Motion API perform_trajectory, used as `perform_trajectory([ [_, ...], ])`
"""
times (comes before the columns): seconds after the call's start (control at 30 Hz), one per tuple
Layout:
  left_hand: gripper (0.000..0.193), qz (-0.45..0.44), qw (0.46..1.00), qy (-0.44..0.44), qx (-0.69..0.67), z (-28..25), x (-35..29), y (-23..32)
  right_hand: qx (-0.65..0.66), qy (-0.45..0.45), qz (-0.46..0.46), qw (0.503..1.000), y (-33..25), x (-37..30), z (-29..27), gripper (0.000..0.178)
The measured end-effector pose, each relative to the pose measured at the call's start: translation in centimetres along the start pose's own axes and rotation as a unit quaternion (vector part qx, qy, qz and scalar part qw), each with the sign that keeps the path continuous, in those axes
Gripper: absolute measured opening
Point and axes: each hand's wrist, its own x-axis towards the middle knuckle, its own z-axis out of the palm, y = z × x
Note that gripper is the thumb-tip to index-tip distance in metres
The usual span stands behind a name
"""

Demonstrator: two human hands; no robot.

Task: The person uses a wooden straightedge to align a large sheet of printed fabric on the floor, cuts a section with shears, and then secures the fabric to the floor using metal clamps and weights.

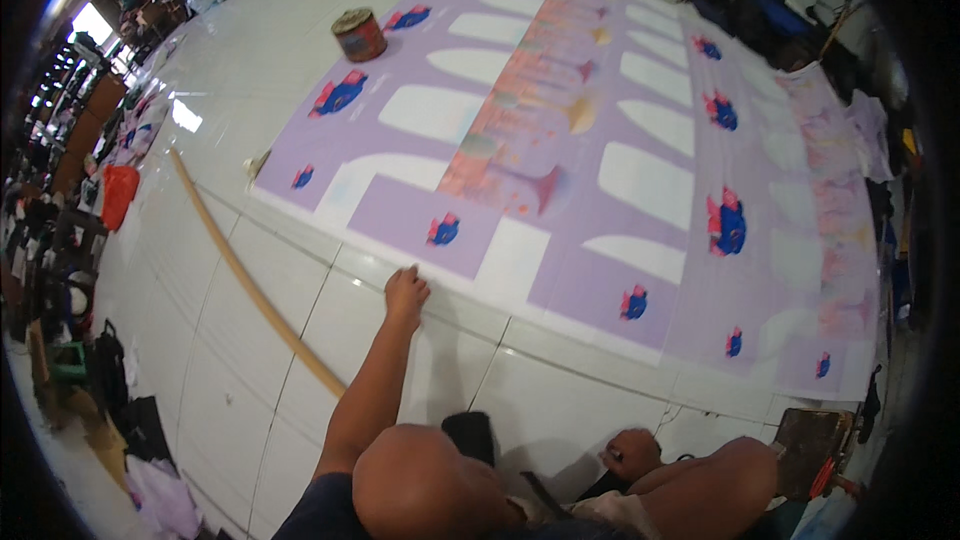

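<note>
A wide lilac printed fabric sheet [590,165] lies spread on the floor, with white cut-out shapes, blue-and-pink figures and a peach patterned band. My left hand [407,297] reaches to its near white border, fingers drawn together on the edge. My right hand [632,454] is low between my knees, fingers curled; whatever it may hold is hidden. A second printed layer [735,280] of similar design extends to the right.
A rusty round tin [359,35] stands on the sheet's far left part. A long curved wooden strip [250,285] lies on the tiles at left. Near my right knee is a dark flat object [812,450] beside a red-handled tool [826,478]. Clutter lines the walls.
</note>
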Motion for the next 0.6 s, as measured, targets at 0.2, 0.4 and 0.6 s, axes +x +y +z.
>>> perform_trajectory([
  [0.2,0.048,0.112,0.962,0.014,0.247,2.9,-3.7,2.2,-0.045,-0.099,-0.057,0.992,1.7,0.0,-0.1,0.024],
  [0.4,0.04,0.277,0.773,-0.249,0.514,12.0,-4.7,7.1,-0.014,0.032,-0.068,0.997,-0.3,2.5,-2.1,0.025],
  [0.6,0.05,0.299,0.363,-0.467,0.749,23.2,-9.7,6.1,0.07,0.129,0.03,0.989,-0.7,3.3,0.5,0.023],
])
